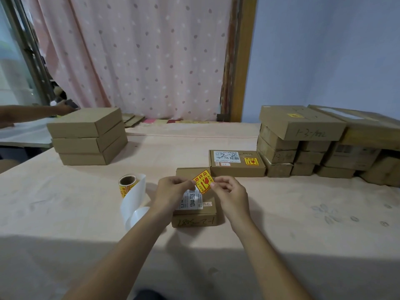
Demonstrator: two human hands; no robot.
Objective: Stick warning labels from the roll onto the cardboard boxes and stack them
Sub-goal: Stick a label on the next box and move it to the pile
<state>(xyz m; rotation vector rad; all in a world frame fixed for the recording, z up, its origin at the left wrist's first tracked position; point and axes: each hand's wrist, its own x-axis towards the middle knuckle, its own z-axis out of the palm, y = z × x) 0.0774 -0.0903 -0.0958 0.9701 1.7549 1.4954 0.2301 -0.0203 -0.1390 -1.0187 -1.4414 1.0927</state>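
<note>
A small cardboard box (207, 210) with a white printed label lies in front of me on the table. Over its far part, my left hand (173, 191) and my right hand (229, 192) each pinch an edge of a yellow and red warning label (203, 181). The label is tilted, and I cannot tell whether it touches the box. The label roll (127, 184) stands to the left, with a white backing strip (135, 204) curling toward me. Behind sits another box (237, 164) that bears a warning label.
Three stacked plain boxes (86, 138) stand at the back left. Several piled boxes (313, 144) line the back right. Another person's arm (32, 114) reaches in at the far left over a white table. A pink curtain hangs behind.
</note>
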